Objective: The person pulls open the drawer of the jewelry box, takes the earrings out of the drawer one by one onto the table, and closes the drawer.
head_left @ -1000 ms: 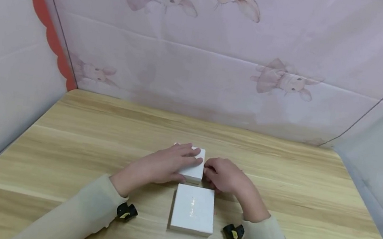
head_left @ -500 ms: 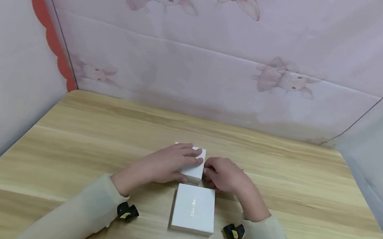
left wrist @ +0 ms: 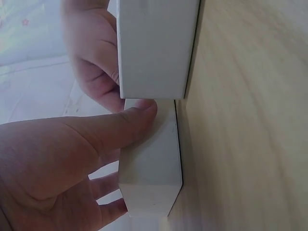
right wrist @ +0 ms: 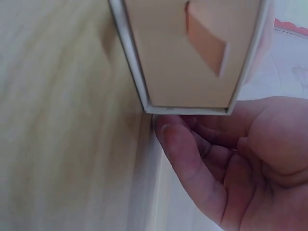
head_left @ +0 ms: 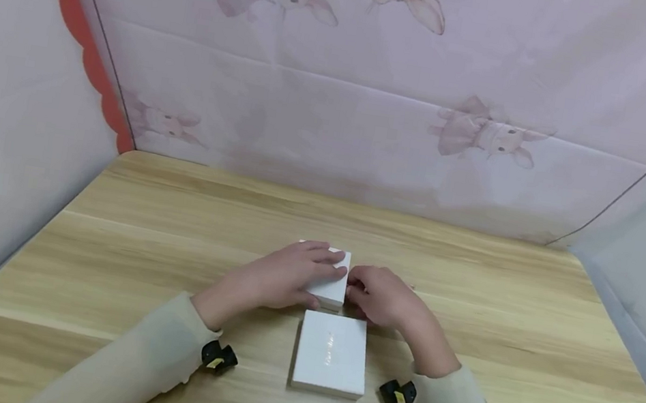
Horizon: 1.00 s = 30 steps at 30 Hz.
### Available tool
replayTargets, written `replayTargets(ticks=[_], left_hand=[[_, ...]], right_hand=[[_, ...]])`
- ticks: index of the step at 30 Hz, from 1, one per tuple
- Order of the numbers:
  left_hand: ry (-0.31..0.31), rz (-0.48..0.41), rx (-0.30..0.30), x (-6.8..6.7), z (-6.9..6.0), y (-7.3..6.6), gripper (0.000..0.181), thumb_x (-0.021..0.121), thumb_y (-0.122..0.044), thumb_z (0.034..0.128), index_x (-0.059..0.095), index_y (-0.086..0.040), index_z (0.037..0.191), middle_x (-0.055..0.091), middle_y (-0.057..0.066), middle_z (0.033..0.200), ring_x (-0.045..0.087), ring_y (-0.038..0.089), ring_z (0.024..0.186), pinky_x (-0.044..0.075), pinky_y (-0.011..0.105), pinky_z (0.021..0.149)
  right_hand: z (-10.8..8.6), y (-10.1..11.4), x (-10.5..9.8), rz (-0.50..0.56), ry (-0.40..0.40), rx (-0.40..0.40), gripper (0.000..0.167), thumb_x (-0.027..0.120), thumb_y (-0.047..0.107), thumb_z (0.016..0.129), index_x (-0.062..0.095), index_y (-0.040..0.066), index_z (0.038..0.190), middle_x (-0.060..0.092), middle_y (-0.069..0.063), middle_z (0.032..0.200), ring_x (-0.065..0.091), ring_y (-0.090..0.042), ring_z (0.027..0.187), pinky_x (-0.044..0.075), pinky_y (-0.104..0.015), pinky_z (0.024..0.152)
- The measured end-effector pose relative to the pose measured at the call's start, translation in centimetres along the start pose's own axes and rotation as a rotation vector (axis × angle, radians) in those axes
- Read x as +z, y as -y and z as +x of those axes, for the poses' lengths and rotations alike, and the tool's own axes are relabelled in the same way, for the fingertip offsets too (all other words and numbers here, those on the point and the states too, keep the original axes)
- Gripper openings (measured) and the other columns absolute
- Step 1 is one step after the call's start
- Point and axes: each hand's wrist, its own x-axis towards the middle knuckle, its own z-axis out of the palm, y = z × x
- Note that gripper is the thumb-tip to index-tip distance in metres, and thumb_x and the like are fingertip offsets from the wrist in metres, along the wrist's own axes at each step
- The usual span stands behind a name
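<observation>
My left hand (head_left: 281, 277) holds the far white box (head_left: 330, 291) on the table, its fingers over the top. In the left wrist view its thumb (left wrist: 139, 120) presses the box's near side. At the right end of that box is my right hand (head_left: 381, 296), its fingers curled; whatever they pinch is hidden. Closer to me lies a second white box (head_left: 331, 354) with faint gold lettering, untouched by either hand. In the right wrist view that near box's side shows a beige inner drawer (right wrist: 168, 77) with a peach ribbon tab (right wrist: 207, 41).
Both boxes sit on a wood-grain table (head_left: 173, 208), the near one just in front of the far one. A curtain (head_left: 334, 120) printed with rabbits stands behind. A tiny pinkish thing (head_left: 413, 287) shows just beyond my right hand, too small to identify.
Both hands and both boxes keep their places on the table. Only the head view has shifted slightly.
</observation>
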Motion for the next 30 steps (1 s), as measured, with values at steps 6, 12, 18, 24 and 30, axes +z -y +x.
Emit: replayTargets(ticks=[6, 12, 18, 24, 30], left_hand=[[0.005, 0.015, -0.013, 0.1, 0.0, 0.0, 0.067, 0.073, -0.03, 0.0911, 0.046, -0.015, 0.15, 0.035, 0.007, 0.16, 0.028, 0.034, 0.149, 0.023, 0.046, 0.123], [0.012, 0.012, -0.022, -0.3, -0.1, 0.3, 0.067, 0.074, -0.03, 0.0908, 0.046, -0.016, 0.151, 0.036, 0.007, 0.16, 0.028, 0.033, 0.149, 0.024, 0.046, 0.123], [-0.005, 0.047, -0.012, -0.3, -0.1, 0.4, 0.067, 0.072, -0.035, 0.092, 0.045, -0.017, 0.151, 0.037, 0.008, 0.16, 0.03, 0.033, 0.148, 0.026, 0.047, 0.122], [-0.022, 0.04, -0.021, 0.1, -0.3, 0.6, 0.068, 0.069, -0.039, 0.0933, 0.043, -0.018, 0.152, 0.036, 0.007, 0.16, 0.028, 0.033, 0.149, 0.027, 0.047, 0.121], [-0.09, 0.056, -0.001, -0.8, -0.6, 0.7, 0.071, 0.058, -0.051, 0.0967, 0.034, -0.023, 0.157, 0.031, 0.004, 0.163, 0.025, 0.029, 0.151, 0.023, 0.048, 0.122]], right_hand=[[0.0, -0.3, -0.2, 0.012, 0.036, -0.026, 0.013, 0.056, 0.014, 0.101, 0.067, 0.008, 0.106, 0.067, -0.003, 0.086, 0.061, -0.016, 0.054, 0.053, -0.029, 0.058], [0.2, -0.3, -0.5, -0.012, 0.046, -0.061, 0.013, 0.057, 0.014, 0.099, 0.067, 0.008, 0.105, 0.068, -0.003, 0.084, 0.06, -0.014, 0.056, 0.052, -0.03, 0.064], [0.4, -0.1, -0.6, -0.064, 0.024, -0.044, 0.015, 0.057, 0.014, 0.098, 0.069, 0.009, 0.105, 0.067, 0.002, 0.082, 0.059, -0.011, 0.063, 0.052, -0.031, 0.07], [0.4, -0.3, -1.2, -0.093, -0.007, 0.01, 0.022, 0.059, 0.021, 0.098, 0.071, 0.009, 0.112, 0.07, 0.001, 0.087, 0.061, -0.012, 0.072, 0.053, -0.033, 0.072], [-0.6, -0.7, -3.5, -0.062, -0.156, 0.078, 0.037, 0.055, 0.033, 0.102, 0.063, 0.009, 0.129, 0.069, -0.003, 0.097, 0.064, -0.018, 0.084, 0.055, -0.036, 0.073]])
